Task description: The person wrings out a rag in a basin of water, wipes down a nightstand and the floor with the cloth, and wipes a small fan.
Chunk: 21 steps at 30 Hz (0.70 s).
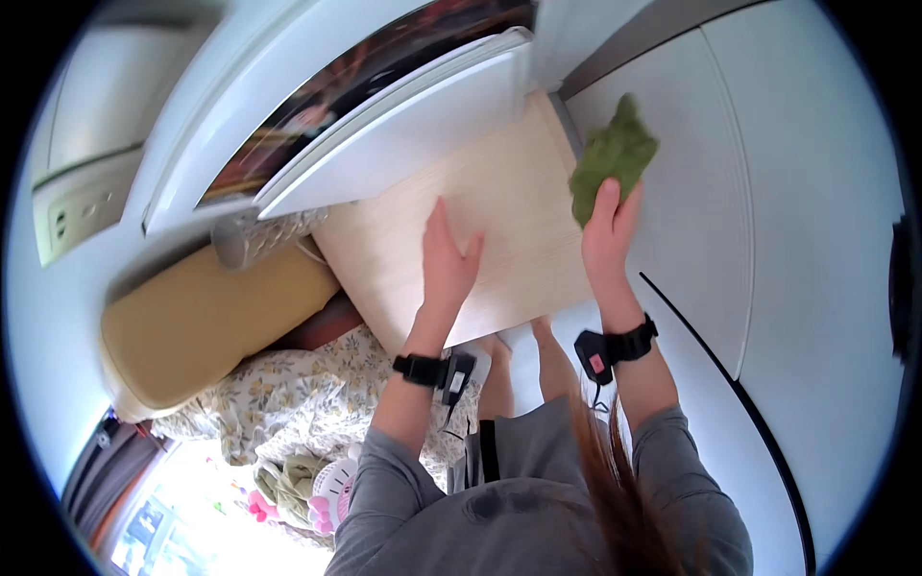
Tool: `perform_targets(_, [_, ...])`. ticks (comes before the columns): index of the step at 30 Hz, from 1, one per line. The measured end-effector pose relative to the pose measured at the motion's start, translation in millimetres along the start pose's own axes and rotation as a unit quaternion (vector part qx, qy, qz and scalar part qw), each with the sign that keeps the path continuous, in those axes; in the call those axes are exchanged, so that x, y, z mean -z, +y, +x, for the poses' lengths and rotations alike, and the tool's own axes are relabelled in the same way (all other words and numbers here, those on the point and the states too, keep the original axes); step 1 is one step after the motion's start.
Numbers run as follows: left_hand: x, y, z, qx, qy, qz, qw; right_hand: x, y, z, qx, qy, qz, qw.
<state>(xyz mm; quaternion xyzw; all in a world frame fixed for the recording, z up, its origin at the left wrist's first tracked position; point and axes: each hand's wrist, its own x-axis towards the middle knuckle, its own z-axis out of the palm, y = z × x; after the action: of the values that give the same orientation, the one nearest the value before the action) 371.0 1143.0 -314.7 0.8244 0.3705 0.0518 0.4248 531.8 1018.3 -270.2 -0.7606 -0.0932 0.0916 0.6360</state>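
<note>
Right hand [605, 252]: grip closed on a green cloth [617, 154], pinched at its near edge between thumb and fingers. The cloth lies on the far side of that grip, its long axis running from near left to far right, over the right edge of the pale wood bench [519, 216] and in front of the white panel [687, 163]. Contact with either cannot be confirmed.

Left hand [448, 272]: holding nothing visible, thumb spread wide from the fingers, over the bench top, well apart from the cloth and to its left. The right hand is the nearer.

Condition of cloth: dull green, creased, irregular in outline, slightly blurred; its material cannot be determined.
</note>
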Motion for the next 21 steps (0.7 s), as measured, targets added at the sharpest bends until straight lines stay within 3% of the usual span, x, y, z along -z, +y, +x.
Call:
perform_targets(3, [69,21,-12,-0.016,0.147,-0.094,0.985,-53,-22,28,0.179,0.005,0.021,0.984])
perform_targets(5, [110,27,-13,-0.073,0.234,-0.068,0.967,-92,-42,41,0.343,0.028,-0.037,0.938])
perform_targets(7, [135,29,-9,-0.084,0.264,-0.085,0.957,-123,-57,35,0.422,0.011,-0.146,0.895])
perform_targets(10, [156,32,1,-0.092,0.300,-0.142,0.939,-164,-73,0,0.453,-0.038,-0.214,0.865])
perform_targets(12, [162,30,9,-0.086,0.311,-0.184,0.928,-185,-78,-23,0.467,-0.127,-0.215,0.848])
perform_targets(15, [165,28,21,-0.077,0.308,-0.189,0.929,-194,-77,-13,0.516,-0.140,-0.203,0.820])
perform_targets(17, [168,32,28,-0.137,0.313,0.019,0.940,-174,-72,10,0.534,-0.132,-0.249,0.797])
perform_targets(21, [187,43,29,-0.128,0.296,0.054,0.945,-96,-81,65,0.517,-0.071,-0.342,0.781])
